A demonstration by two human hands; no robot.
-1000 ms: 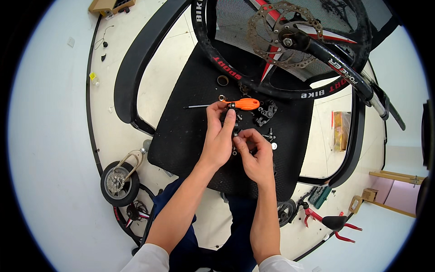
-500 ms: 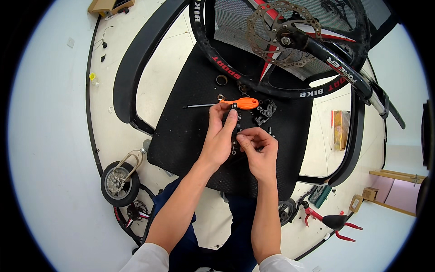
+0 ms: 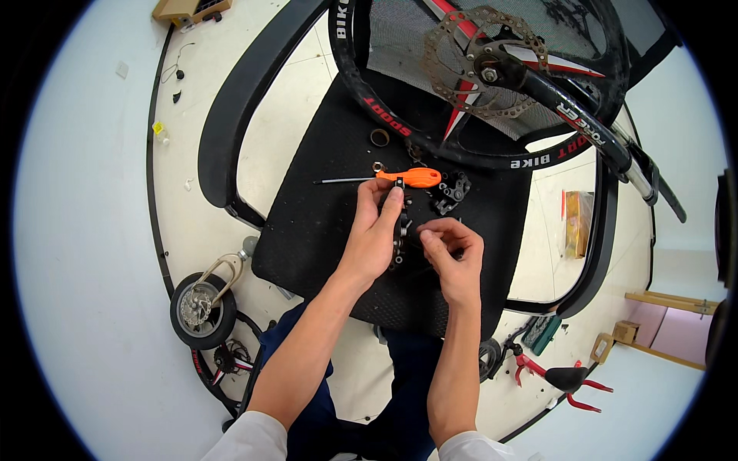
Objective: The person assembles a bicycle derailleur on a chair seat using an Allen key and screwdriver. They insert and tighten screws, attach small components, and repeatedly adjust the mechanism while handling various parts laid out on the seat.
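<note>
Bright, even light fills the scene, soft enough that the pale floor (image 3: 84, 253) reads almost white and shadows stay faint; only a thin, diffuse shade gathers beneath the black chair seat (image 3: 323, 223) and its armrest (image 3: 231, 115). The left hand (image 3: 377, 234) and right hand (image 3: 453, 257) are evenly lit and sharp, with no motion blur. The fisheye lens bends straight lines strongly toward the rim, where a black circular vignette closes the picture. The dark seat fabric swallows fine detail, and small parts on it are hard to separate.
</note>
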